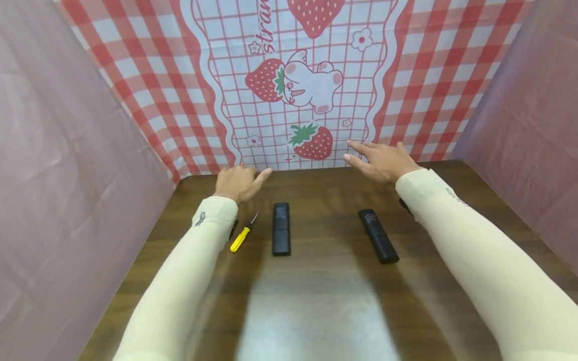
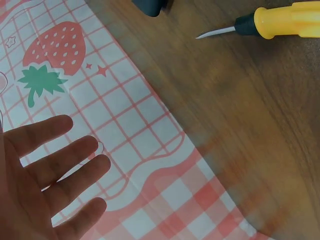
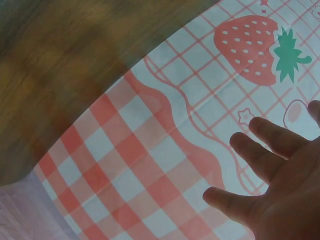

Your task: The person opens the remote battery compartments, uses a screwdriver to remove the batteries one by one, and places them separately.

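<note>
Red-checked cloth (image 1: 153, 75) hung behind brown desk (image 1: 325, 306). Right hand (image 1: 381, 161) and left hand (image 1: 239, 184) were held out before the cloth, fingers of both spread apart. Black left remote (image 1: 281, 229) lay on desk near left hand; black right remote (image 1: 379, 237) lay slanted there, near right hand. Yellow screwdriver (image 1: 241, 239) lay slanted on desk, just left of left remote.

On a table (image 1: 325, 220), left to right, lie a screwdriver (image 1: 240, 240), a first remote control (image 1: 281, 229) near it, and a second remote control (image 1: 379, 236) well apart. Beyond them are the left hand (image 1: 239, 183) and right hand (image 1: 383, 163), before a far cloth (image 1: 433, 75). Side drapes (image 1: 77, 150) flank the table.
</note>
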A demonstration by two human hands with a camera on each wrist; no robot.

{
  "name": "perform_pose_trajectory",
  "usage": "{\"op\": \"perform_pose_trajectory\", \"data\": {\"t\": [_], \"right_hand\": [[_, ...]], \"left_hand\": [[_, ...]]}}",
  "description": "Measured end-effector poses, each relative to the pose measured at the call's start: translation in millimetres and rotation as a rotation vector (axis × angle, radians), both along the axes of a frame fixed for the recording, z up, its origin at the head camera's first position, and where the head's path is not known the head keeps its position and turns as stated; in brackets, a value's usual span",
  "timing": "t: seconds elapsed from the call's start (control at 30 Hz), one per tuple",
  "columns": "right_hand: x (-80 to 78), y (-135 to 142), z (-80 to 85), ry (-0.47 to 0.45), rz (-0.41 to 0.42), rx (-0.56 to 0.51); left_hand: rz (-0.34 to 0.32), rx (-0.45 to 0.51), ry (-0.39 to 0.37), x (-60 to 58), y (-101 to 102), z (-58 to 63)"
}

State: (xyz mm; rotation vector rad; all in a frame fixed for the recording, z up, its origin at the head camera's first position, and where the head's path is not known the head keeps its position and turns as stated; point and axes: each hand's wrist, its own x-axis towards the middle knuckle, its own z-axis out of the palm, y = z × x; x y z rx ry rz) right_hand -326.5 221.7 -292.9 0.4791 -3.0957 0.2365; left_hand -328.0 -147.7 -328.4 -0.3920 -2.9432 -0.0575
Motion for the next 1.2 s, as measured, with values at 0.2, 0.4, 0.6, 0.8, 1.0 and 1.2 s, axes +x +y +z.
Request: {"op": "perform_pose_trajectory", "data": {"t": [0.2,0.4,0.6,0.8,1.0,1.2], "right_hand": [[0.7,0.1,-3.2,0.012,0.027,0.008],[3.6,-1.7,-5.3,0.021,0.032,0.014],[8.0,-1.9,-8.9,0.02,0.038,0.001],[12.7,-3.1,-15.7,0.017,0.053,-0.011],[12.7,-3.0,-23.1,0.045,0.071,-0.02],[17.1,1.4,-32.9,0.038,0.069,-0.036]], "left_hand": [[0.005,0.025,0.012,1.8,-0.3,-7.7],[0.024,0.032,0.0,3.3,-1.6,-11.7],[0.012,0.052,-0.005,6.1,3.7,-18.3],[0.009,0.057,-0.009,8.2,9.1,-27.4],[-0.009,0.078,0.035,12.2,13.8,-35.0],[-0.036,0.09,0.079,17.5,21.2,-44.0]]}}
